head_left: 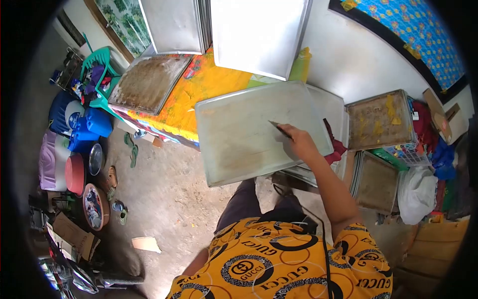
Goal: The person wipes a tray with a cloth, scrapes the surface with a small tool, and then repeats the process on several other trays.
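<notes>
My right hand (299, 143) is closed around a small, thin, dark blade (275, 124), its pointed end touching or just above a metal baking tray (239, 124). That tray is held tilted in front of my legs, grey and smeared, with a darker patch near its lower part. Only a bit of my left arm shows beside the shirt; the left hand itself is out of sight. Under the tray's right side lies another pale tray (328, 99). A dark red cloth (336, 149) hangs by the tray's right edge.
Clean trays (259, 35) stand upright on a table with a yellow cloth (219, 74), beside a browned tray (149, 82). More dirty trays (381, 119) lean at right, near a white sack (417, 194). Basins (74, 174) and slippers (134, 155) are on the floor at left.
</notes>
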Demonstrator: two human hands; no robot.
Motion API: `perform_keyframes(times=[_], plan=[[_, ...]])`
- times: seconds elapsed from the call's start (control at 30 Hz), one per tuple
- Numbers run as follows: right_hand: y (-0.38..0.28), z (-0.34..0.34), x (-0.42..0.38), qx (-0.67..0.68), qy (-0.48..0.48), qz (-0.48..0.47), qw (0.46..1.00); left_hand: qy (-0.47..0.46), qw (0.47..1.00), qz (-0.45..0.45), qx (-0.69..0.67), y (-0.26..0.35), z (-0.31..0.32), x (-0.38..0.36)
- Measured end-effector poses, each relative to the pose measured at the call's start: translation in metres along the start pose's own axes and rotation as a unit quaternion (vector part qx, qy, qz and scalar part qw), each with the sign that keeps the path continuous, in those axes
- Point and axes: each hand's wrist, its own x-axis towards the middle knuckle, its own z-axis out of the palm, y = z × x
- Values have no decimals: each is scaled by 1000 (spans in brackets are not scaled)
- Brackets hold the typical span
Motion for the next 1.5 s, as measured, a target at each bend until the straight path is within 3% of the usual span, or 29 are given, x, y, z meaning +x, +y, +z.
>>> perform_keyframes(times=[0.07, 0.23, 0.33, 0.37, 0.5, 0.9, 1.3, 1.5], plan=[[8, -8, -11, -4, 23, -56, 998, -7, 997, -23, -78, 6, 11, -18], [30, -26, -23, 56, -3, -65, 996, -1, 985, -26, -169, 36, 33, -61], [33, -31, -24, -10, -68, -43, 997, 6, 983, -28, -183, 64, 41, -83], [43, -24, -24, -66, -62, -95, 991, 6, 982, -30, -186, 72, 42, -88], [57, -11, -14, -184, -107, -157, 964, 2, 980, -26, -200, 110, 36, -86], [49, 10, 14, -304, -239, -141, 912, -57, 976, -54, -205, 229, 23, -45], [43, 6, 14, -271, -234, -110, 927, -116, 965, -11, -235, 216, 21, -61], [50, 18, 17, -276, -204, -118, 932, -128, 953, 15, -275, 181, 29, -88]])
